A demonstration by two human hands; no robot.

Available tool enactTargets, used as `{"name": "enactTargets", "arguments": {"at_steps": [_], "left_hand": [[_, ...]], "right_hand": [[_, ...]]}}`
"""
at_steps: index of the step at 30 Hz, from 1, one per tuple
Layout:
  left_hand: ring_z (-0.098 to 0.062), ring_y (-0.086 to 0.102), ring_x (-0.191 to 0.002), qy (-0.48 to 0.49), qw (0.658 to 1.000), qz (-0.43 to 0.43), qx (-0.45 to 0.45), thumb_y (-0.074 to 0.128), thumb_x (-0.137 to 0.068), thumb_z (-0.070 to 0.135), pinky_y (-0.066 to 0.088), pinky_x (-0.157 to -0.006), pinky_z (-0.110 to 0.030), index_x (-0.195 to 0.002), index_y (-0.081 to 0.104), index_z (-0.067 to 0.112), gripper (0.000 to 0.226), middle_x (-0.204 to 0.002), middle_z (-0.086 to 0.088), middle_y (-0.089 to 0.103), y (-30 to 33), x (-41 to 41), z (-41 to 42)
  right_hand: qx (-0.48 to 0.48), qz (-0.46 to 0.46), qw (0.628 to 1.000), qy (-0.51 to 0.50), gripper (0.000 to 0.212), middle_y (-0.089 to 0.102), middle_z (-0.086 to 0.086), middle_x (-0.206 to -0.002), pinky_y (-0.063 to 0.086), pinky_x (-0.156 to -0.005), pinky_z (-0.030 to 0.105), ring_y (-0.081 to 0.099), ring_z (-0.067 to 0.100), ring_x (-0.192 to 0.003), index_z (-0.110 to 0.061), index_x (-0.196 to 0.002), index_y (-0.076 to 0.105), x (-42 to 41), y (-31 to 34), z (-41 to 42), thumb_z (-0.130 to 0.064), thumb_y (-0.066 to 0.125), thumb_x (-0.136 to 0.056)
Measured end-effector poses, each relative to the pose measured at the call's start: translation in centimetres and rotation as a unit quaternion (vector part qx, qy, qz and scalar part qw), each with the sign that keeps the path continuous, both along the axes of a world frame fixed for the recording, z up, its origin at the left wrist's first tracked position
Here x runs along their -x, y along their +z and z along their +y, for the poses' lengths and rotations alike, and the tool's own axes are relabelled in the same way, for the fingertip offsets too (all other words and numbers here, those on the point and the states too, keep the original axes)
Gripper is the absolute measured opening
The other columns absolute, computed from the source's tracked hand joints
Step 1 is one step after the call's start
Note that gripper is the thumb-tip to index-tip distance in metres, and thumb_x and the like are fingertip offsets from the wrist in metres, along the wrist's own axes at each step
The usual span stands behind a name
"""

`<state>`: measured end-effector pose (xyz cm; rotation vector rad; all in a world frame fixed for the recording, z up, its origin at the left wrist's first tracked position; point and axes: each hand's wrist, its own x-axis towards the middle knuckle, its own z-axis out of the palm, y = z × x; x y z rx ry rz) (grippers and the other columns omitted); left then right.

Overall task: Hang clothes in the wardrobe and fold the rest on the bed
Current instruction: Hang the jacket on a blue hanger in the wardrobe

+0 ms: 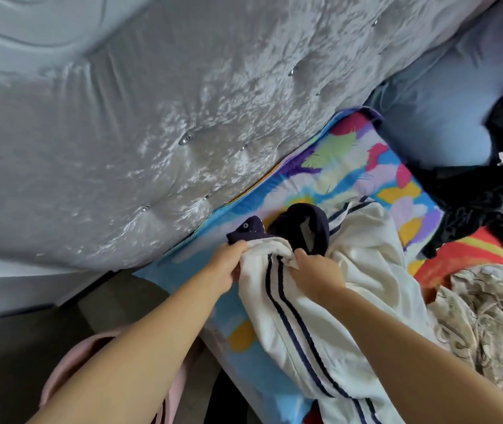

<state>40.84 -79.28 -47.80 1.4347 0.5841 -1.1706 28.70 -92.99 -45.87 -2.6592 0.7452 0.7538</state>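
A white jacket (357, 307) with navy stripes and a navy collar lies on the bed's colourful sheet (348, 166). My left hand (227, 264) pinches the jacket's shoulder just below the collar's snap tab. My right hand (317, 270) grips the white fabric a little to the right, beside the collar opening. Both hands hold the garment near its top edge. The jacket's lower part runs down toward the bottom of the view.
A grey tufted velvet headboard (182, 117) fills the upper left. A pale blue pillow (446, 96) lies at the upper right, with black clothes (495, 191) piled beside it. A beige patterned fabric (489, 319) lies at right. Something pink (69, 368) sits on the floor at lower left.
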Motion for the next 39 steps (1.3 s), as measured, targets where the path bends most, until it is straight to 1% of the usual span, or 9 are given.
{"name": "enactTargets", "arguments": {"at_steps": [7,13,15,19,22,25,28,32,39], "left_hand": [[-0.008,0.052,-0.046,-0.112,0.986,-0.052,0.112,0.045,-0.088,0.001,0.041,-0.046,-0.021,-0.079,0.054,0.019,0.022,-0.052,0.005,0.053,7.8,2.9,0.4],[-0.016,0.066,-0.075,-0.377,0.89,-0.096,0.239,0.041,-0.089,-0.009,0.055,-0.069,-0.025,-0.102,0.059,0.018,0.035,-0.087,-0.005,0.068,16.2,9.5,1.1],[-0.011,0.065,-0.07,-0.452,0.853,-0.176,0.192,0.035,-0.087,-0.013,0.05,-0.068,-0.02,-0.09,0.061,0.015,0.038,-0.082,-0.005,0.068,18.6,11.7,1.6],[-0.018,0.051,-0.066,-0.253,0.85,-0.461,-0.019,0.043,-0.088,-0.005,0.039,-0.065,-0.025,-0.077,0.056,0.008,0.021,-0.074,-0.007,0.056,23.4,14.6,2.1],[-0.017,0.052,-0.087,-0.177,0.776,-0.606,0.013,0.052,-0.089,0.004,0.04,-0.079,-0.023,-0.098,0.059,0.007,0.012,-0.095,-0.004,0.058,28.1,18.9,2.5],[-0.005,0.052,-0.104,-0.424,0.639,-0.627,0.135,0.058,-0.088,0.008,0.035,-0.083,-0.009,-0.115,0.058,0.016,0.028,-0.111,0.002,0.055,32.2,26.1,2.6],[0.007,0.052,-0.081,-0.568,0.561,-0.582,0.153,0.056,-0.09,0.01,0.038,-0.067,-0.006,-0.086,0.05,0.037,0.027,-0.087,0.016,0.052,34.0,32.4,3.5],[-0.012,0.053,-0.086,-0.464,0.588,-0.657,0.079,0.051,-0.097,0.021,0.036,-0.069,-0.02,-0.095,0.062,0.02,0.011,-0.094,0.0,0.063,35.7,35.8,5.9],[-0.024,0.06,-0.082,-0.185,0.813,-0.517,0.195,0.051,-0.093,0.011,0.049,-0.08,-0.042,-0.099,0.067,-0.005,0.023,-0.098,-0.027,0.068,42.7,42.9,12.6]], "right_hand": [[-0.054,-0.225,0.951,-0.205,0.011,0.057,0.003,-0.08,0.037,-0.059,0.036,0.057,0.035,-0.079,-0.011,-0.103,0.048,4.1,6.3,1.3,-0.016,0.049,-0.093],[-0.295,-0.423,0.784,-0.347,0.048,0.069,-0.008,-0.091,0.047,-0.075,0.023,0.06,0.006,-0.085,-0.027,-0.1,0.067,8.5,15.4,0.2,0.01,0.039,-0.089],[-0.388,-0.43,0.727,-0.37,0.05,0.072,0.002,-0.091,0.049,-0.074,0.031,0.063,0.017,-0.085,-0.024,-0.092,0.07,11.6,18.4,-0.5,0.014,0.038,-0.088],[-0.441,-0.399,0.759,-0.267,0.039,0.063,0.0,-0.067,0.041,-0.053,0.024,0.054,0.016,-0.062,-0.021,-0.073,0.07,19.4,25.3,-0.6,0.009,0.046,-0.067],[-0.453,-0.385,0.786,-0.171,0.045,0.056,-0.005,-0.061,0.038,-0.046,0.017,0.049,0.008,-0.052,-0.021,-0.064,0.064,25.4,30.0,0.9,0.017,0.04,-0.068],[-0.471,-0.393,0.78,-0.123,0.064,0.055,-0.003,-0.058,0.041,-0.048,0.017,0.051,0.009,-0.051,-0.02,-0.058,0.063,31.3,33.5,3.0,0.031,0.027,-0.072],[-0.464,-0.396,0.786,-0.097,0.067,0.057,0.0,-0.056,0.044,-0.048,0.017,0.054,0.009,-0.049,-0.018,-0.055,0.065,35.8,37.3,4.7,0.034,0.026,-0.07],[-0.434,-0.432,0.787,-0.079,0.061,0.06,0.004,-0.062,0.048,-0.052,0.02,0.057,0.012,-0.055,-0.015,-0.06,0.065,40.7,41.2,6.5,0.034,0.029,-0.068],[-0.266,-0.414,0.865,-0.094,0.018,0.049,-0.005,-0.066,0.035,-0.061,0.02,0.045,0.011,-0.063,-0.024,-0.068,0.06,47.2,44.0,12.5,-0.024,0.054,-0.085]]}}
